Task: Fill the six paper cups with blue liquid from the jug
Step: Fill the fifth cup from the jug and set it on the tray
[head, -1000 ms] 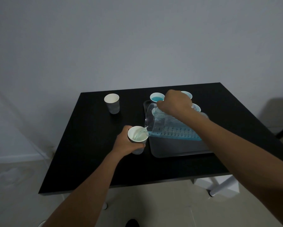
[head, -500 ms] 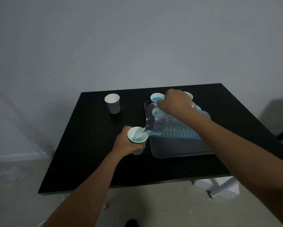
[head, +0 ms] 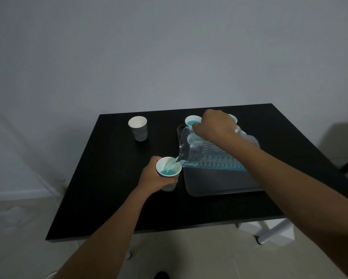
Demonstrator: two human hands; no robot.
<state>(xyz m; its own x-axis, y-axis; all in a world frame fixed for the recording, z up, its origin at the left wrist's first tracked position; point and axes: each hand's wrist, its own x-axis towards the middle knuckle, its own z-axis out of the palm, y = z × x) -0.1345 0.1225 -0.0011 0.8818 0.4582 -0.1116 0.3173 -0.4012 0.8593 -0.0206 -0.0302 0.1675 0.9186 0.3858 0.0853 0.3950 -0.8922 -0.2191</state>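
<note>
The clear jug (head: 213, 154) is tipped nearly onto its side, long axis running left-right, spout pointed left and down over the held cup (head: 168, 172). A thin blue stream (head: 172, 165) is seen falling from spout into that cup, which is partly filled w/ blue liquid. The jug is gripped from above by the right hand (head: 215, 125), fingers clenched round its top near the mouth; blue liquid is pooled along its lower side. The held cup is wrapped by the left hand (head: 155, 176), upright, at the left edge of the grey tray (head: 219, 184); whether it touches the desk (head: 100, 178) cannot be told. Behind the jug, filled cups are partly hidden on the tray's far end; one (head: 192, 120) is shown w/ blue inside. An empty white cup (head: 138, 128) is stood apart, far left. Open desk is left at front and left; the tray's near half is bare.
</note>
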